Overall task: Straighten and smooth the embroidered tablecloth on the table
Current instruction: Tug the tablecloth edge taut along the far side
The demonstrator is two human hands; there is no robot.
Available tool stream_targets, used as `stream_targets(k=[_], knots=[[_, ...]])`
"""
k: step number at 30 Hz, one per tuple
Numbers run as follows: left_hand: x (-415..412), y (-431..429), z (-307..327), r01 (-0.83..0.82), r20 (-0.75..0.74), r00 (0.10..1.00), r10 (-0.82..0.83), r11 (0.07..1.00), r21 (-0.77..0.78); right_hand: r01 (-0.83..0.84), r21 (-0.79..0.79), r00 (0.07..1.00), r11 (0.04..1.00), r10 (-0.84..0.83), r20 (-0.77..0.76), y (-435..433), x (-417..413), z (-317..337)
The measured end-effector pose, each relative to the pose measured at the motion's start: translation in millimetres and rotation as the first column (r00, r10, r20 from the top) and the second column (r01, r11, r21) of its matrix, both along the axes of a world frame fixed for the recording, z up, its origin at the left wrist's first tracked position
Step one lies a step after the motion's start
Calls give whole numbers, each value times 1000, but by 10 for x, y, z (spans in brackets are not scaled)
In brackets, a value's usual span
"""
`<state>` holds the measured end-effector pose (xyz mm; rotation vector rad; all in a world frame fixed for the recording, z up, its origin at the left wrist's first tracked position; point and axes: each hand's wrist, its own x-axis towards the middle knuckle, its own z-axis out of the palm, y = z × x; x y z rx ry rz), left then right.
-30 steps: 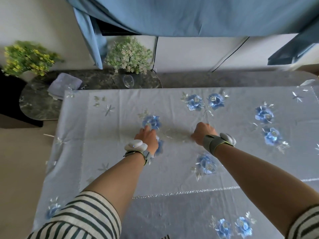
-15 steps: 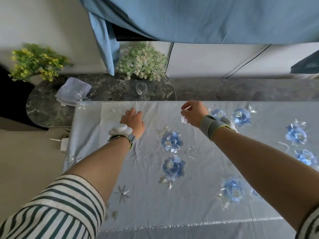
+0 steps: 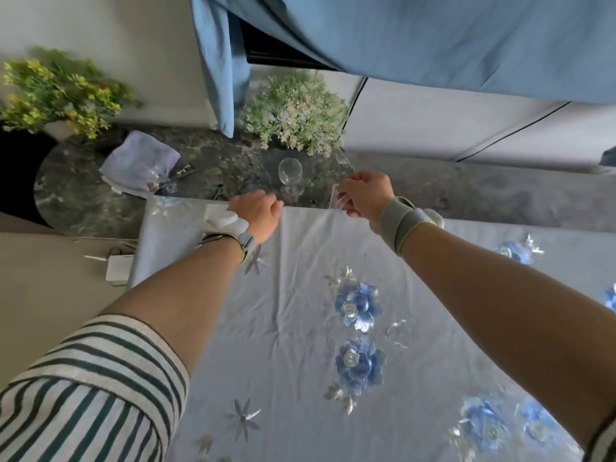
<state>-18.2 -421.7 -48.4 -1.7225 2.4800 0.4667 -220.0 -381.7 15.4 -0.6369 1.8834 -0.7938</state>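
A pale blue-grey tablecloth [image 3: 300, 315] with embroidered blue flowers and silver leaves covers the table. Soft creases run through its middle left. My left hand [image 3: 258, 213] lies at the cloth's far edge, fingers curled over the hem. My right hand [image 3: 365, 195] is a little to the right at the same edge, pinching the hem and lifting it slightly off the table. Both wrists wear bands. The cloth's left side hangs down over the table's edge.
Just beyond the far edge stands a dark marble side table [image 3: 83, 195] with a wine glass [image 3: 290, 176], a folded lilac cloth [image 3: 140, 163] and two potted plants [image 3: 293, 111]. A blue curtain [image 3: 433, 38] hangs above. A white box [image 3: 116, 270] lies on the floor at left.
Both hands moved from the middle of the cloth out to its far edge. The right hand now pinches and lifts the hem; the left has curled over it.
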Motion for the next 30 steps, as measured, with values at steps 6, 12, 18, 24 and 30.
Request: stream_targets(k=[6,12,18,24,30], knots=[[-46,-107,-124,10,37,999,-10,1000,-5,21,18,989,1000,-23,144,-259,163,-128],[-42,-165,-208,45,89,995,-37,995,-93,-40,88,989,995,27,148,-464,244,-301],[-27,-157,-178,93,91,993,-82,988,-121,-194,100,981,976,190,49,-541,309,-548],[-23,-146,-187,28,48,999,-22,991,-130,-299,141,950,944,309,-53,-592,297,-722],[-27,-139,-214,-4,35,999,8,993,-118,-306,177,950,936,312,-10,-592,272,-703]])
